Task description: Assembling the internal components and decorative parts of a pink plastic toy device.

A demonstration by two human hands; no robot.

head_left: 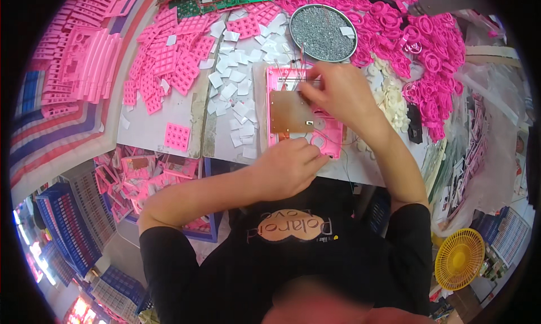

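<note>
A pink plastic housing (337, 149) lies on the table in front of me, with a brown circuit board (290, 112) over its left part. Thin wires (293, 70) stick up at the housing's far end. My right hand (344, 96) reaches over the housing's far right side, thumb and fingers curled together beside the wires. Its fingertips are partly hidden and blurred, so what they pinch is unclear. At the near edge, my left hand (293, 162) is closed, its fingers bent against the pink housing and its fingertips on the rim.
A round tray (291, 35) of small metal screws stands beyond the housing. White paper squares (231, 90) and pink keypads (177, 50) lie left; pink rings (434, 59) and cream pieces (394, 96) lie right. Green circuit boards (197, 7) sit far back. A metal arm (445, 1) overhangs the far right.
</note>
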